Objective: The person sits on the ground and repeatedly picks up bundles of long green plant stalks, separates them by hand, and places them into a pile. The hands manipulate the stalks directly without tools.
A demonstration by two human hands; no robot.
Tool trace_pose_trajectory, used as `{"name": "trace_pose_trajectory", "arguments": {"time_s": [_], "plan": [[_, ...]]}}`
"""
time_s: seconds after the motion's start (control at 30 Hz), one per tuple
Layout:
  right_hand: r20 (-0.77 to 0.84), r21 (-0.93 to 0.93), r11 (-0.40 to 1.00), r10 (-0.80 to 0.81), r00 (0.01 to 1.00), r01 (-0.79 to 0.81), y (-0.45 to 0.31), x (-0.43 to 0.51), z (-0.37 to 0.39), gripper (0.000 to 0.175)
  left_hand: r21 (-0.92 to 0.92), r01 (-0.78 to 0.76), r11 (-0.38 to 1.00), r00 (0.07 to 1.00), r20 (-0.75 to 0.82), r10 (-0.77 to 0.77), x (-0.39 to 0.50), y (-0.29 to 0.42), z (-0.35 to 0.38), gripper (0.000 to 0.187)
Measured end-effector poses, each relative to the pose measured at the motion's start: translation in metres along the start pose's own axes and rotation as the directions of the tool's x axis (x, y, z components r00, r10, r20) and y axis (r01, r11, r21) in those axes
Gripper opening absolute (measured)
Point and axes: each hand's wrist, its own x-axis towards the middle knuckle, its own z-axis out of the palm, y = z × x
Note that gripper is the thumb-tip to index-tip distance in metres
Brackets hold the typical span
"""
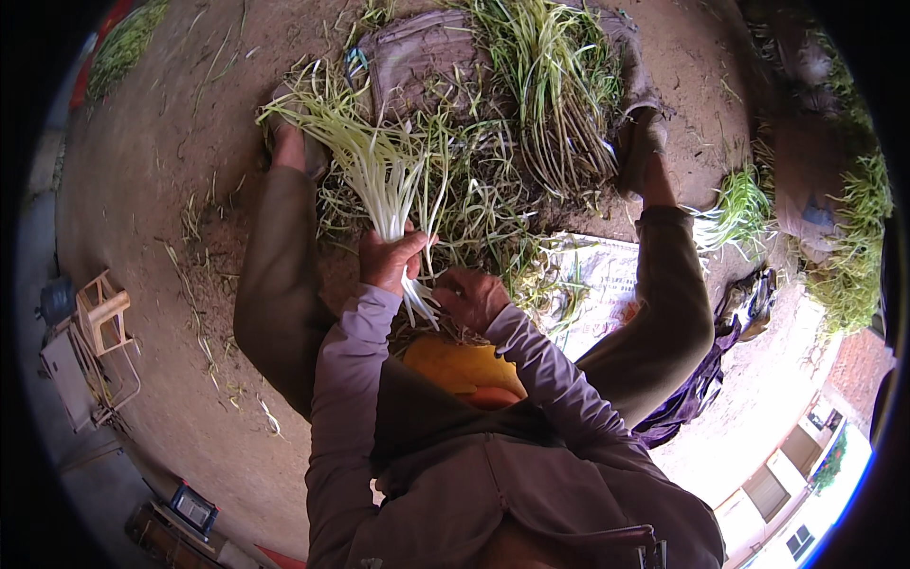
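Observation:
My left hand (389,259) is closed around a bundle of leafy, white-stemmed vegetable stalks (387,188), which look like garlic greens or chives. Their yellow-green leaves fan out away from me, and the white stem ends stick out below my fist. Beside those ends is my right hand (473,297), its fingers curled and partly in shadow. A single stalk (439,192) runs down close to its fingertips; whether they grip it is hidden. Beneath both hands lies a litter of loose leaves and peelings (483,206).
A larger pile of untrimmed stalks (561,107) with brown lower ends lies ahead, by a brown cloth sack (426,53). A printed sheet (604,284) is near my right leg. Cleaned-looking greens (739,206) lie farther right. Below me is a yellow object (455,363); a wooden stool (103,313) is left.

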Motion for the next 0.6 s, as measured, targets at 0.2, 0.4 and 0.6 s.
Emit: {"name": "trace_pose_trajectory", "arguments": {"time_s": [0.2, 0.4, 0.6], "plan": [[-0.092, 0.532, 0.83, 0.252, 0.963, -0.166, -0.004, 0.03, 0.003, 0.02, 0.121, -0.058, 0.991, 0.997, -0.049, 0.064, -0.001, -0.009, 0.004, 0.017], [-0.099, 0.774, 0.624, 0.287, 0.953, -0.107, 0.001, 0.036, 0.017, 0.01, 0.246, -0.095, 0.965, 0.991, -0.07, 0.116, -0.001, -0.011, 0.008, 0.016], [-0.16, 0.81, 0.582, 0.345, 0.925, -0.077, -0.002, 0.037, 0.018, 0.007, 0.226, -0.103, 0.969, 0.986, -0.108, 0.13, 0.0, -0.013, 0.011, 0.017]]}}
